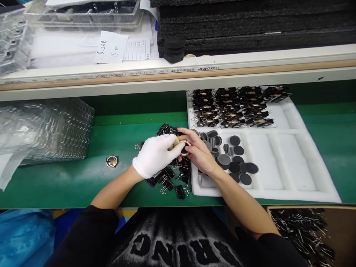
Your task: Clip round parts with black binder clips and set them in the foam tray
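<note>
My left hand (157, 154), in a white glove, and my bare right hand (201, 154) meet over the bench. Between them they grip a gold-rimmed round piece (184, 148) with a black face, thumbs and fingers closed on its edge. Black binder clips (164, 178) lie heaped under and around the hands, partly hidden by them. Right beside my right hand, loose dark grey and black discs (235, 167) are scattered on a white foam tray (271, 185). Another gold-rimmed round piece (112, 161) rests alone on the green bench to the left.
Rows of clipped gold-rimmed pieces (232, 107) fill the tray's far part. Stacked clear plastic trays (47, 129) stand at the left. A white-edged shelf (167, 76) crosses behind, bearing black foam sheets (250, 26) and papers. A box of binder clips (300, 230) sits below right.
</note>
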The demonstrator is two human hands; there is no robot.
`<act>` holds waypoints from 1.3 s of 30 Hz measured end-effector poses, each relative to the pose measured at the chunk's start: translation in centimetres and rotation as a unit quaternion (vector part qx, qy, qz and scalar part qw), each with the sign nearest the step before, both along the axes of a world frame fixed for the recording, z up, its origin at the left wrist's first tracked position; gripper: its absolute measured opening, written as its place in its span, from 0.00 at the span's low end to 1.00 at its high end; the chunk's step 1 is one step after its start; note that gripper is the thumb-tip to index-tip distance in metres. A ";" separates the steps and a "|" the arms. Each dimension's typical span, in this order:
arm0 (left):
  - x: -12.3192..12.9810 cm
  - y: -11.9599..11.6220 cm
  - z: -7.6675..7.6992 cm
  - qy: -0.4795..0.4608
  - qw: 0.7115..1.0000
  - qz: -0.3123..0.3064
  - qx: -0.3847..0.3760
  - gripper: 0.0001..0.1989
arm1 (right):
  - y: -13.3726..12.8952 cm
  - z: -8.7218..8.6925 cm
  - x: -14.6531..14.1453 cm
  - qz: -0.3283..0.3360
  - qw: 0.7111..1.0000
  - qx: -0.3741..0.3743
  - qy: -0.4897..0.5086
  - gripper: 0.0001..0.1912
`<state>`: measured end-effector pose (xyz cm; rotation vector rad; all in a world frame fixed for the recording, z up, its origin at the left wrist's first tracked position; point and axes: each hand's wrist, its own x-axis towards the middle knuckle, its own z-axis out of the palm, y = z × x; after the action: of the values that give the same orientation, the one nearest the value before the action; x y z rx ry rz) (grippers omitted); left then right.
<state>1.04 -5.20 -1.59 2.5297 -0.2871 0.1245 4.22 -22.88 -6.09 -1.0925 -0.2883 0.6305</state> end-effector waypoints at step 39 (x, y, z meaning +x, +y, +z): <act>0.3 1.9 1.6 -0.357 0.851 -0.253 0.292 0.05 | -0.6 0.8 0.5 0.087 0.988 0.056 0.112 0.28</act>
<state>1.30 -3.32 0.05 2.7634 -1.4647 0.8902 4.71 -23.48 -5.33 -0.8845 -0.2226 0.8751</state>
